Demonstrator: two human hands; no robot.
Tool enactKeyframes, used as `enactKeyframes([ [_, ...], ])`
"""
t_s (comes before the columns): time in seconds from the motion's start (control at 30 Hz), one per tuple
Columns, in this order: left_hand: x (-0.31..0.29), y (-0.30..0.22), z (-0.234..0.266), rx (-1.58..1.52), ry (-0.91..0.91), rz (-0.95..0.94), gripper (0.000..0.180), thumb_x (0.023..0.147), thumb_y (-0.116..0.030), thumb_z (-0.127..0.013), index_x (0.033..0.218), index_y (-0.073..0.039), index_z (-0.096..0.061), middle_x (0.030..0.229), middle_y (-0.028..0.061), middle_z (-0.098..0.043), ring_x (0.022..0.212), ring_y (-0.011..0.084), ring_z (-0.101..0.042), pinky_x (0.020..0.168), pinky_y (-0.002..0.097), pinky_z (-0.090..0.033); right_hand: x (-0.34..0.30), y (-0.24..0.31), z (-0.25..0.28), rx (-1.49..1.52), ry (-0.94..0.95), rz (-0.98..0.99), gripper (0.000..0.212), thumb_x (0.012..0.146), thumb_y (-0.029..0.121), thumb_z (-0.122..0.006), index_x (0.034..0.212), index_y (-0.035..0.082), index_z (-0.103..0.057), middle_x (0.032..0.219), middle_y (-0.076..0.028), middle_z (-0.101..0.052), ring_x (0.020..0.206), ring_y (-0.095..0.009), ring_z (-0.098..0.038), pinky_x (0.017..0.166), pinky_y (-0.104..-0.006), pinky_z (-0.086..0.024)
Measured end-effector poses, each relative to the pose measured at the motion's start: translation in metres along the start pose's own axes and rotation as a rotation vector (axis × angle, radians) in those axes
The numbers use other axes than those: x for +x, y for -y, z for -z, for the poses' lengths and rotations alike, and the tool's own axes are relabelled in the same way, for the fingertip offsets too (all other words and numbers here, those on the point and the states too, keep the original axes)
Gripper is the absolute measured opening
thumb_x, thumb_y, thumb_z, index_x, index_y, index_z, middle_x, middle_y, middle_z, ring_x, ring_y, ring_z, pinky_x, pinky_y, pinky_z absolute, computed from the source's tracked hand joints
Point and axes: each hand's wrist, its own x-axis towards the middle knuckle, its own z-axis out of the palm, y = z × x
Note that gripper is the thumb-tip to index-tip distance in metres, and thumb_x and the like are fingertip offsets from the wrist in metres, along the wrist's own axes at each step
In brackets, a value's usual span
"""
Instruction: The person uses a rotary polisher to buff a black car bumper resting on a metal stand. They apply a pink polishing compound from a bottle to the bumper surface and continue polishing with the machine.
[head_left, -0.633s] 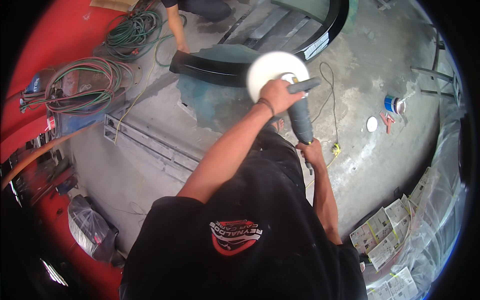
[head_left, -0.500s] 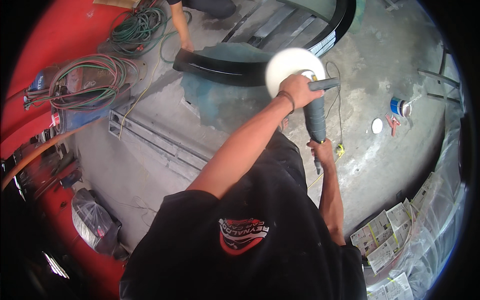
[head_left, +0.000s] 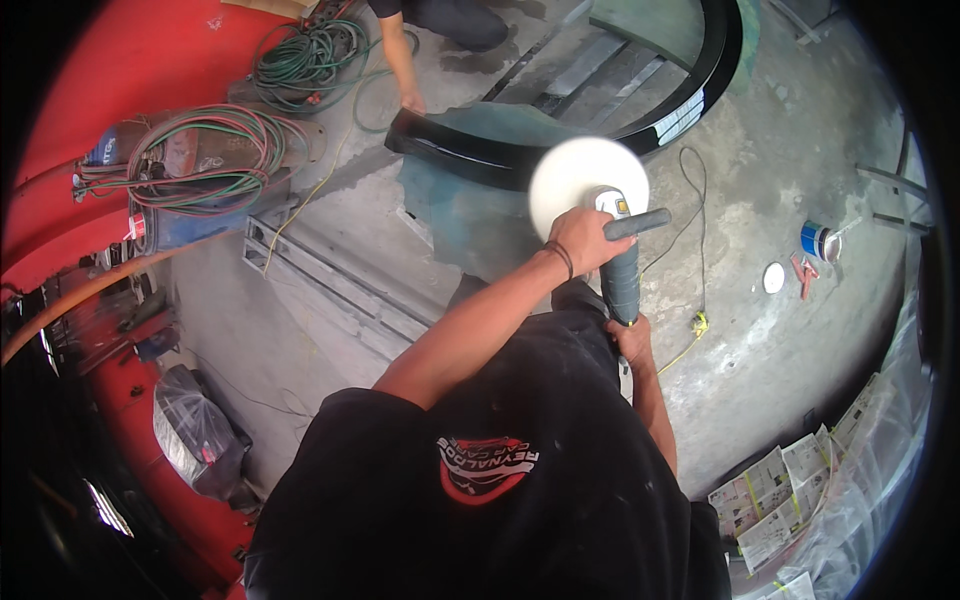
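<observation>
My left hand grips the front side handle of a dark grey rotary polisher. Around its rear body, close to my waist, my right hand is wrapped. The round white buffing pad has a blurred edge and overlaps part of a glossy black curved panel. I cannot tell whether pad and panel touch. The panel arcs from the upper middle toward the top right, over a blue-green sheet. Another person's hand is on its left end.
Red and green hoses lie coiled at left, with a green hose coil behind. A metal frame lies on the floor. A cord trails right of the polisher, toward a blue can and white lid. Plastic sheeting lines the right.
The polisher and both my hands have come lower and slightly left in the picture, closer to my body. The surroundings have shifted right and mostly down as the view moved.
</observation>
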Motion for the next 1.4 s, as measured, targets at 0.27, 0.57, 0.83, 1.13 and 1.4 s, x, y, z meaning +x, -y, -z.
enactKeyframes([
  [0.27,-0.050,0.078,0.046,-0.084,-0.063,-0.058,0.048,0.088,-0.052,-0.078,0.095,-0.005,-0.081,0.080,0.0199,-0.074,0.079,0.0395,-0.074,0.075,0.0474,-0.058,-0.025,0.013,-0.080,-0.162,-0.112,0.122,0.039,0.072,0.016,-0.085,0.103,-0.005,-0.072,0.079,-0.011,-0.073,0.070,-0.021,-0.068,0.069,-0.0371,-0.055],
  [0.57,-0.072,0.167,0.138,-0.105,-0.054,-0.180,0.048,0.088,-0.053,-0.078,0.093,-0.005,-0.080,0.080,0.0206,-0.074,0.080,0.0401,-0.074,0.076,0.0490,-0.058,-0.050,0.070,-0.209,-0.116,-0.120,-0.097,0.051,0.070,0.023,-0.085,0.111,-0.006,-0.074,0.100,-0.025,-0.078,0.092,-0.035,-0.076,0.088,-0.0430,-0.057],
  [0.83,-0.062,0.228,0.233,-0.134,-0.128,-0.220,0.045,0.087,-0.047,-0.082,0.099,-0.004,-0.082,0.085,0.0238,-0.075,0.083,0.0404,-0.076,0.076,0.0457,-0.059,-0.049,0.175,-0.282,-0.194,-0.121,0.016,0.047,0.075,0.025,-0.081,0.108,-0.007,-0.073,0.096,-0.023,-0.077,0.091,-0.034,-0.076,0.085,-0.0425,-0.057],
  [1.13,-0.059,0.283,0.314,-0.254,-0.217,-0.034,0.045,0.090,-0.041,-0.084,0.101,0.002,-0.081,0.076,0.0139,-0.075,0.070,0.0202,-0.072,0.069,0.0359,-0.056,-0.011,0.246,-0.322,-0.327,0.048,0.072,0.049,0.075,0.034,-0.078,0.110,-0.001,-0.077,0.109,-0.029,-0.076,0.106,-0.044,-0.073,0.095,-0.0477,-0.056],
  [1.4,-0.051,0.283,0.318,-0.320,-0.196,-0.003,0.050,0.090,-0.044,-0.083,0.102,0.005,-0.081,0.075,0.0126,-0.075,0.069,0.0194,-0.072,0.068,0.0352,-0.056,-0.022,0.274,-0.306,-0.404,0.021,0.067,0.048,0.074,0.033,-0.079,0.107,-0.002,-0.078,0.102,-0.027,-0.077,0.099,-0.043,-0.075,0.090,-0.0466,-0.058],
])
